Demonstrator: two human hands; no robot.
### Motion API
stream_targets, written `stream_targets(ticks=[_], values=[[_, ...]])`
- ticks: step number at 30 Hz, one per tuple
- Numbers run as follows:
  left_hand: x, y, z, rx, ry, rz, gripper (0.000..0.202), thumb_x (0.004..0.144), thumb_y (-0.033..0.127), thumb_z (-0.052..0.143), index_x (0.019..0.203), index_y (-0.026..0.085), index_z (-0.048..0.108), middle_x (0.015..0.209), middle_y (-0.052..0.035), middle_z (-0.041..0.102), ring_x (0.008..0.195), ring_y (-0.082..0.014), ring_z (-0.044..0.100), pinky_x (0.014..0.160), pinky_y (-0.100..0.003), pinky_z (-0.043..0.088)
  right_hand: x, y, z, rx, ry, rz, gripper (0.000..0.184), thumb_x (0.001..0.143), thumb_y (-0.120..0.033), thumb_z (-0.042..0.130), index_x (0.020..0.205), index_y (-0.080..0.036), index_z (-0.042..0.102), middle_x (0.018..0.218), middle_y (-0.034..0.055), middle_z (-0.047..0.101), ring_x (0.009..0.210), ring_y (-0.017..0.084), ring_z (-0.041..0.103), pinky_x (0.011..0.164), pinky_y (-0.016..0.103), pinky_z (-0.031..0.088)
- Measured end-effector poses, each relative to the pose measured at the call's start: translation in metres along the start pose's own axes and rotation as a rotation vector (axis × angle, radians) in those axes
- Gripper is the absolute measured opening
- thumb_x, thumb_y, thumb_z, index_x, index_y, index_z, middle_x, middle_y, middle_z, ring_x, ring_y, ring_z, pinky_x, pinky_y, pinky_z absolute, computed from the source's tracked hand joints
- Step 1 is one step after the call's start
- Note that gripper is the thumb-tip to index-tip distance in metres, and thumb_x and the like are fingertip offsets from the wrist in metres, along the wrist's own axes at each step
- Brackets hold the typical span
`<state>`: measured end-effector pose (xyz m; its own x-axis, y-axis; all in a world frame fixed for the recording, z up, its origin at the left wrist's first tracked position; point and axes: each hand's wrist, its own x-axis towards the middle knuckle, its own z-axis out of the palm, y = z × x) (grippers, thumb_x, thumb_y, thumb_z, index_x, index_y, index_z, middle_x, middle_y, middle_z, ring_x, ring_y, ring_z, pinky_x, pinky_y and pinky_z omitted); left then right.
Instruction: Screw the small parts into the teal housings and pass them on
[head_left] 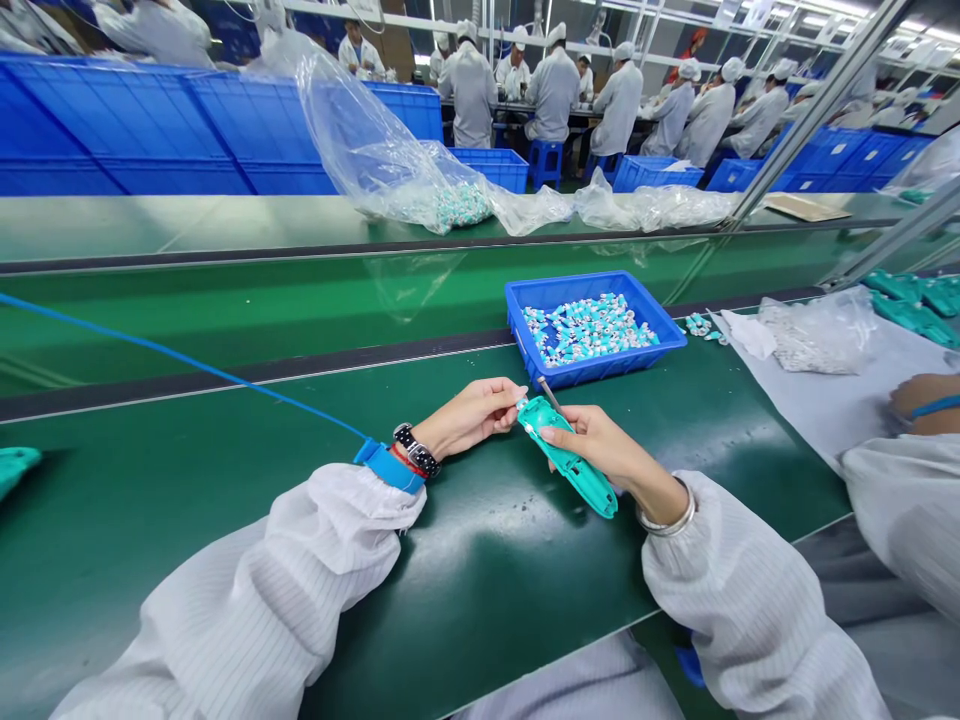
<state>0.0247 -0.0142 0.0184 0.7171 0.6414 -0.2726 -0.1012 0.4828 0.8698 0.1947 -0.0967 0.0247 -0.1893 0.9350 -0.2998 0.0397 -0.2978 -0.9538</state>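
My right hand (600, 445) is wrapped round a long teal plastic housing (581, 478) and holds it just above the green table; a thin metal pin sticks out past the housing's far end. My left hand (476, 415) has its fingers pinched together at that far end of the housing, touching it; whatever sits between the fingertips is too small to make out. A blue wrist strap with a blue cord (386, 465) and a dark bracelet are on my left wrist. Just beyond both hands stands a blue tray (525, 300) filled with small teal-and-white parts.
A conveyor belt (225, 300) runs across behind the tray. Clear plastic bags of parts (420, 180) lie on the far shelf before blue crates. At right, a co-worker's hand (922, 400) rests on a grey mat with a bag and teal housings (911, 305). Several people in white sit behind.
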Motion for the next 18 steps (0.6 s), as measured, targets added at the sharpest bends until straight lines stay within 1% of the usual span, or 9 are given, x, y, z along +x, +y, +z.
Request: stream_targets(ticks=[3,6,11,18], values=[[-0.002,0.000,0.000,0.012,-0.026,0.002,0.038,0.066,0.038,0.075,0.062,0.014,0.047,0.049,0.0047,0.044,0.048,-0.0034,0.037,0.048,-0.017,0.028,0.000,-0.001,0.001,0.006,-0.005,0.012,0.041,0.064,-0.048,0.073,0.078,-0.013,0.059,0.058,-0.0008,0.057,0.051,0.011,0.054,0.047,0.022,0.042],[-0.004,-0.001,0.002,0.009,-0.036,0.026,0.038,0.069,0.038,0.074,0.062,0.015,0.044,0.048,0.0058,0.042,0.047,-0.0035,0.035,0.048,-0.017,0.027,0.000,-0.001,0.002,0.027,-0.015,0.023,0.043,0.063,-0.050,0.073,0.079,-0.013,0.057,0.056,-0.0019,0.056,0.048,0.011,0.054,0.046,0.021,0.042],[-0.002,-0.010,0.003,-0.020,-0.063,0.081,0.041,0.071,0.041,0.071,0.061,0.016,0.040,0.048,0.0067,0.037,0.046,-0.0038,0.032,0.048,-0.017,0.026,0.001,0.002,0.002,0.061,-0.042,0.030,0.048,0.060,-0.053,0.074,0.079,-0.013,0.056,0.055,-0.0016,0.057,0.047,0.011,0.055,0.045,0.021,0.043],[-0.002,-0.019,0.006,-0.020,-0.017,0.124,0.039,0.074,0.041,0.068,0.065,0.016,0.040,0.048,0.0079,0.038,0.046,-0.0028,0.029,0.048,-0.017,0.023,0.003,0.011,0.001,0.102,-0.060,0.033,0.048,0.062,-0.053,0.074,0.082,-0.013,0.055,0.056,-0.0020,0.057,0.048,0.009,0.054,0.044,0.019,0.042]])
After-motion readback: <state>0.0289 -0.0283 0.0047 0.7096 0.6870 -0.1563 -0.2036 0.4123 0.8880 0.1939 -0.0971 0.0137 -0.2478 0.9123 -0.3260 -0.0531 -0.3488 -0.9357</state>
